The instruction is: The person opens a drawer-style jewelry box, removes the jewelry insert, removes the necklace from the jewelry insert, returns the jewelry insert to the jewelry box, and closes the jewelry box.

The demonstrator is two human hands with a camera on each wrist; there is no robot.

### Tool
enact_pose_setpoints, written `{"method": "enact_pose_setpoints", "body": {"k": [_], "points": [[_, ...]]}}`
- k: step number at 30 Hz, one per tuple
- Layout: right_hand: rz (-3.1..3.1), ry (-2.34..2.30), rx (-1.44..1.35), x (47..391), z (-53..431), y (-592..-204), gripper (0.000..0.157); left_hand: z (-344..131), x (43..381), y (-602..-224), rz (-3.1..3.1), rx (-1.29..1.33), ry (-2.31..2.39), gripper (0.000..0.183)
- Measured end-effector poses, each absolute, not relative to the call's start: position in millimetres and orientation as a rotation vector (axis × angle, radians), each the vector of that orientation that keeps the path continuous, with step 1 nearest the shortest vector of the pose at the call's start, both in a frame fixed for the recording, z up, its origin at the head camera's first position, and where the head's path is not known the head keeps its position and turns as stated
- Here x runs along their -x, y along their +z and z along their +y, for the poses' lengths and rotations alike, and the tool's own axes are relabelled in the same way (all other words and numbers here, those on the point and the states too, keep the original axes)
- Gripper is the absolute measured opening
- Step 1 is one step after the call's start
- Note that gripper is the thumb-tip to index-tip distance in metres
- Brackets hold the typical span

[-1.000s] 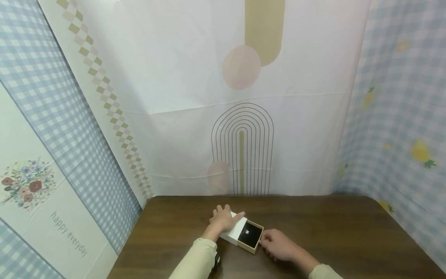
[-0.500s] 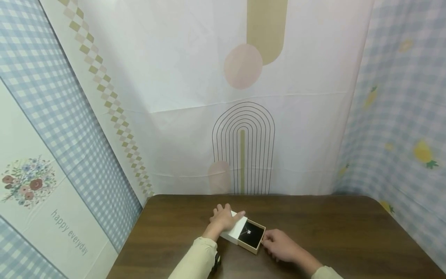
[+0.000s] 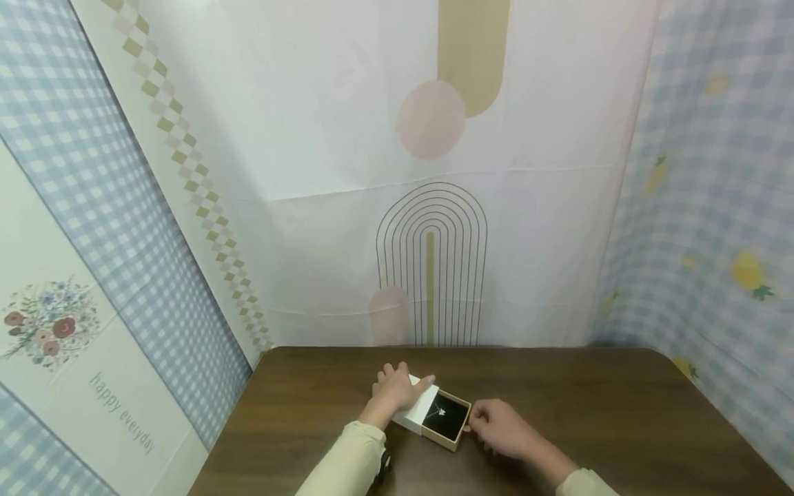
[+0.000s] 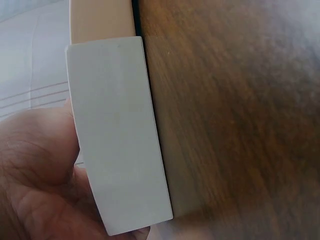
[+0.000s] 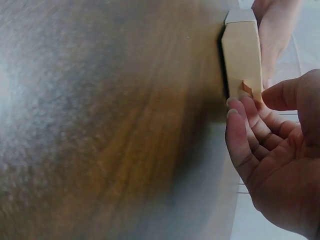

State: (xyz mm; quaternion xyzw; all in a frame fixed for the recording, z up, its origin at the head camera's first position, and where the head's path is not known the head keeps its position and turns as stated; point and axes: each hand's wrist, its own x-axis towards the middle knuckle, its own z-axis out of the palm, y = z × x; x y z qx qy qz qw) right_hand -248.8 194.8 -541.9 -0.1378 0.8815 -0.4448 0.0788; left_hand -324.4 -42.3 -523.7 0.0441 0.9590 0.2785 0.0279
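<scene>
A white cardboard sleeve (image 3: 417,411) lies on the table with a tan inner tray (image 3: 442,441) slid partly out of it. On the tray's black pad (image 3: 449,420) is a necklace with a small silver pendant (image 3: 442,412). My left hand (image 3: 397,389) grips the sleeve, its thumb across the top; in the left wrist view that hand (image 4: 37,155) is partly behind the sleeve. At the tray's outer end, my right hand (image 3: 501,428) holds the edge with curled fingers. A small brown tab (image 5: 247,87) shows beside the fingertips in the right wrist view.
The brown wooden table (image 3: 310,393) has rounded back corners. Behind it hangs a white patterned cloth (image 3: 310,262), with blue checked cloths (image 3: 713,227) along the sides. A dark strap (image 3: 384,463) sits at the left wrist.
The tray has slid slightly farther out of the sleeve, to the right. My right hand has shifted right with it, its thumb and forefinger now more apart. My left hand stays put.
</scene>
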Motion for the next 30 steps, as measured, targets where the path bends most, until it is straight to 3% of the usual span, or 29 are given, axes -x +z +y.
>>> {"method": "enact_pose_setpoints", "body": {"k": [9, 21, 30], "points": [[2.689, -1.281, 0.448, 249.5, 199.9, -536.7, 0.013, -43.2, 320.5, -531.4, 2.970, -0.113, 0.868, 0.086], [2.940, -1.220, 0.379, 247.3, 195.0, -523.7, 0.003, -46.6, 313.9, -532.2, 2.969, -0.112, 0.833, 0.087], [2.981, -1.134, 0.484, 244.5, 171.1, -514.3, 0.018, -46.6, 315.2, -534.2, 2.975, -0.109, 0.846, 0.085]]}}
